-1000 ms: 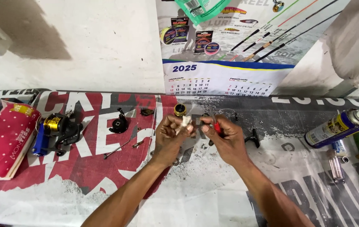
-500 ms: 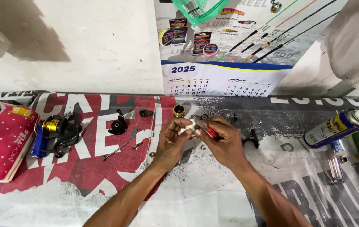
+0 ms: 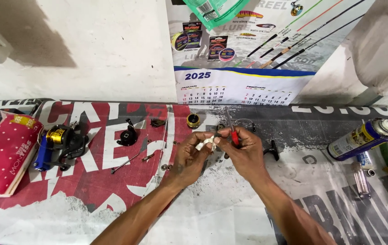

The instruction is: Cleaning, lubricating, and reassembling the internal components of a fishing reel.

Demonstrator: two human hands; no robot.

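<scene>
Left hand fingers pinching a small white wad, right hand gripping a red-handled tool right against it, over the desk. Fishing reel sits off left.

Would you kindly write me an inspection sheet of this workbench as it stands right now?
Surface: printed red, white and grey banner sheet covers the bench.
Job's things: small white wad, pinched at both hands' fingertips; red-handled thin tool in the right hand.
Clutter: blue and gold fishing reel, black reel part, thin metal rod, gold ring, pink dotted tissue pack, blue and yellow spray can lying on its side.
Grippers: left hand and right hand meet at the wad.
Cables: nothing seen.
Surroundings: white wall with a fishing-tackle calendar poster.
</scene>
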